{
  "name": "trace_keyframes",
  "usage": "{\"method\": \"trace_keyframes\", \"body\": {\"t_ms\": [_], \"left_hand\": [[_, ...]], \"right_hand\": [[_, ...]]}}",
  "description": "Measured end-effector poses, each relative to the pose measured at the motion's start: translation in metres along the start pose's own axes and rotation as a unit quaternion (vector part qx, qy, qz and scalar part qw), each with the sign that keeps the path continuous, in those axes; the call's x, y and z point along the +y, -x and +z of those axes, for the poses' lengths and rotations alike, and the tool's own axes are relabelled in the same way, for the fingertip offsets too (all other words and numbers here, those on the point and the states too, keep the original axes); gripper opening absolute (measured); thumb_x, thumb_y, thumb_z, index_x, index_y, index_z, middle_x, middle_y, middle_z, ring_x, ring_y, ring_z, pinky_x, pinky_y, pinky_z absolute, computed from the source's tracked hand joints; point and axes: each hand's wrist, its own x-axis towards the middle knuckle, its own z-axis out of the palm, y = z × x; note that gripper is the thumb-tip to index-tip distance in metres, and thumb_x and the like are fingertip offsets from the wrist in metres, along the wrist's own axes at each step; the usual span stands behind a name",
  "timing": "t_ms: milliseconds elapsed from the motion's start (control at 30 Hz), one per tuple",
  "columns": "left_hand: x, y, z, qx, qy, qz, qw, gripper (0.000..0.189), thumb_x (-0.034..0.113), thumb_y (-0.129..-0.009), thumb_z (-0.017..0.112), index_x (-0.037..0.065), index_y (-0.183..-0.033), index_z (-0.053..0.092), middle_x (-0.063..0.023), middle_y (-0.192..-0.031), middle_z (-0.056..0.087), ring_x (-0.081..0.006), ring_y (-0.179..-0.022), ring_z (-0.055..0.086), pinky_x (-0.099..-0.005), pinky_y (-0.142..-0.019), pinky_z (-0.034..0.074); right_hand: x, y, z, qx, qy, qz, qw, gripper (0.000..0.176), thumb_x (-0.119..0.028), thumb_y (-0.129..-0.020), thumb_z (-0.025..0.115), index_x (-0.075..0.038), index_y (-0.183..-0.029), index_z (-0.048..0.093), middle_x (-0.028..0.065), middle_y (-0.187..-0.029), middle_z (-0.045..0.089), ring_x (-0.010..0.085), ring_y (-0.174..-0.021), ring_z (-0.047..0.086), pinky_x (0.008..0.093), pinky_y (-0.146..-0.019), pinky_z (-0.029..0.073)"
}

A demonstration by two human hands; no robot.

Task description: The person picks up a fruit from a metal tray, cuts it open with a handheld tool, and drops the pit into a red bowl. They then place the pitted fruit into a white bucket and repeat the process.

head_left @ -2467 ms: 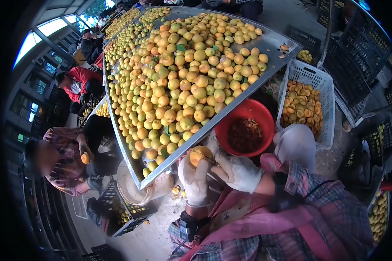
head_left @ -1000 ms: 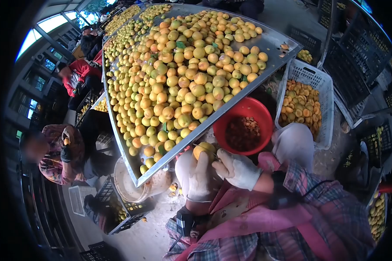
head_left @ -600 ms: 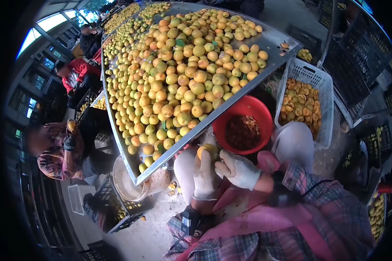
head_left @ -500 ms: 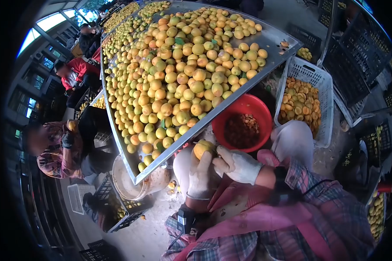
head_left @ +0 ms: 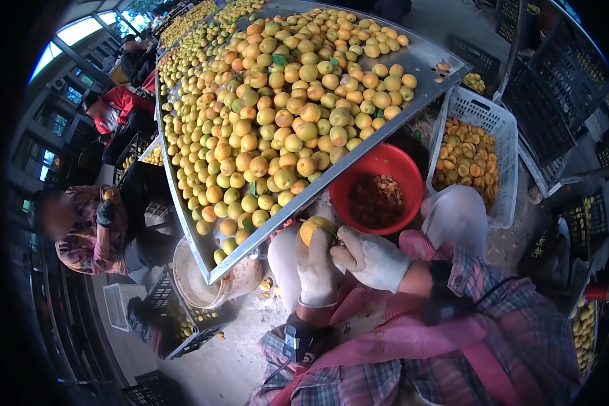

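Observation:
A yellow apricot [head_left: 310,229] sits in my left hand [head_left: 317,274], whose gloved fingers are wrapped around it. My right hand [head_left: 375,264], also in a white glove, is closed close against the fruit. Whatever its fingers hold is hidden. Just beyond both hands, a red basin [head_left: 413,172] on the floor contains brown pits and some paler bits. Above them rises the corner of a metal table [head_left: 348,164] heaped with whole apricots [head_left: 271,128].
To the right stands a pale plastic crate [head_left: 509,152] of halved apricots. A dirty white bucket [head_left: 240,279] is under the table corner. A co-worker [head_left: 91,233] sits at left near a black crate [head_left: 196,336]. Dark crates [head_left: 548,88] are stacked at far right.
My left hand and wrist have shifted and turned slightly, covering more of the apricot. The right hand stays close to it with little movement.

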Motion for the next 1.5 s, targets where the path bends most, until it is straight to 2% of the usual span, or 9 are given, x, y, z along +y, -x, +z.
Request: {"method": "trace_keyframes", "body": {"t_ms": [100,300,367,567,600,900,1133,1400,1500], "left_hand": [[-0.007,0.0,-0.005,-0.016,-0.225,0.201,0.953,0.018,0.003,-0.082,0.058,-0.001,-0.1,0.057,-0.0167,-0.094,0.059,-0.028,-0.084,0.06,-0.0331,-0.071,0.049],[-0.008,0.0,-0.005,-0.052,-0.153,0.094,0.982,0.02,0.003,-0.083,0.056,-0.002,-0.103,0.055,-0.0183,-0.1,0.057,-0.0294,-0.085,0.06,-0.0354,-0.073,0.049],[-0.016,0.004,0.003,0.032,0.145,-0.105,0.983,0.017,0.006,-0.081,0.058,-0.002,-0.097,0.057,-0.0181,-0.099,0.058,-0.0309,-0.085,0.06,-0.036,-0.072,0.049],[-0.011,0.003,0.008,0.048,-0.081,-0.002,0.996,0.037,0.03,-0.1,0.038,0.0,-0.107,0.058,-0.0111,-0.093,0.065,-0.0188,-0.082,0.061,-0.0299,-0.074,0.049],[-0.013,0.0,0.011,0.061,-0.027,-0.019,0.998,0.039,0.03,-0.101,0.036,-0.001,-0.106,0.059,-0.0118,-0.093,0.065,-0.0195,-0.082,0.062,-0.031,-0.076,0.049],[0.013,-0.007,-0.007,-0.033,0.152,-0.168,0.973,0.027,0.019,-0.097,0.046,-0.003,-0.107,0.057,-0.0129,-0.095,0.064,-0.0231,-0.088,0.061,-0.0318,-0.079,0.047],[-0.012,0.002,0.004,-0.036,-0.128,0.036,0.99,0.03,0.024,-0.098,0.045,-0.002,-0.111,0.052,-0.0122,-0.099,0.058,-0.0226,-0.088,0.059,-0.034,-0.076,0.048],[-0.037,-0.001,-0.002,-0.101,0.386,-0.204,0.894,0.029,0.019,-0.101,0.038,-0.003,-0.116,0.05,-0.0135,-0.099,0.059,-0.0236,-0.087,0.059,-0.0335,-0.077,0.048],[-0.036,0.002,0.002,-0.058,0.144,-0.085,0.984,0.031,0.021,-0.1,0.041,-0.003,-0.117,0.049,-0.0134,-0.099,0.059,-0.0238,-0.087,0.059,-0.0317,-0.075,0.048]], "right_hand": [[-0.007,-0.006,-0.015,-0.032,-0.047,0.034,0.998,0.03,-0.032,-0.097,0.047,-0.002,-0.097,0.049,0.0183,-0.063,0.062,0.0361,-0.057,0.063,0.0454,-0.052,0.049],[-0.006,-0.003,-0.007,-0.011,0.004,-0.008,1.0,0.031,-0.033,-0.096,0.048,-0.002,-0.098,0.05,0.0181,-0.062,0.061,0.0354,-0.056,0.063,0.0443,-0.049,0.048],[-0.013,-0.003,-0.018,-0.053,-0.008,0.041,0.998,0.025,-0.026,-0.092,0.053,-0.001,-0.098,0.051,0.0176,-0.075,0.058,0.0347,-0.062,0.061,0.0429,-0.056,0.049],[-0.009,0.003,0.009,0.033,-0.031,0.032,0.998,0.029,-0.03,-0.096,0.05,-0.001,-0.103,0.048,0.0189,-0.063,0.061,0.0365,-0.057,0.062,0.0467,-0.052,0.048],[-0.012,0.004,0.006,-0.084,-0.025,0.068,0.994,0.022,-0.014,-0.077,0.051,-0.003,-0.095,0.054,0.0203,-0.101,0.052,0.0295,-0.075,0.06,0.0385,-0.061,0.049],[-0.004,-0.002,-0.013,-0.057,-0.045,0.07,0.995,0.024,-0.024,-0.09,0.058,-0.002,-0.095,0.051,0.0175,-0.083,0.057,0.0355,-0.068,0.06,0.0441,-0.059,0.048],[-0.005,0.005,0.001,0.008,0.016,0.072,0.997,0.024,-0.025,-0.09,0.058,-0.004,-0.1,0.052,0.0187,-0.086,0.059,0.0359,-0.073,0.061,0.0431,-0.06,0.049],[0.001,-0.004,-0.022,-0.084,-0.004,0.038,0.996,0.023,-0.024,-0.092,0.056,-0.006,-0.104,0.051,0.0218,-0.095,0.061,0.0344,-0.072,0.064,0.0422,-0.059,0.05],[-0.008,-0.004,-0.022,-0.125,-0.01,0.101,0.987,0.019,-0.018,-0.089,0.056,-0.004,-0.101,0.059,0.018,-0.104,0.061,0.0285,-0.068,0.063,0.0392,-0.058,0.051]]}}
